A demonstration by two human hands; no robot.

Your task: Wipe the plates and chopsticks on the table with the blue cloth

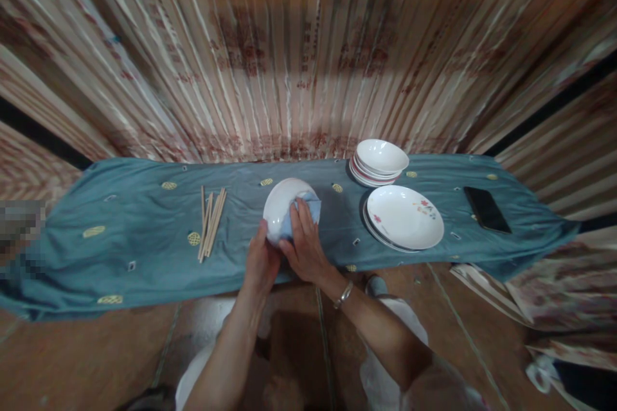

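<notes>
A white bowl (pixel 278 204) is tilted toward me above the middle of the cloth-covered table. My left hand (pixel 263 261) grips its lower left rim, thumb on the near edge and the other fingers hidden beneath. With my right hand (pixel 303 245) I press a light blue cloth (pixel 313 207) against the inside of the bowl, fingers closed over the cloth. A silver bracelet circles the right wrist. To the left lie several wooden chopsticks (pixel 211 225), roughly side by side.
Several bowls (pixel 382 156) are stacked at the back, right of centre. In front of them sits a stack of plates (pixel 405 218), the top one flower-patterned. A black phone (pixel 486 209) lies farther right. Pleated curtains (pixel 289 64) hang behind the green tablecloth (pixel 149 237).
</notes>
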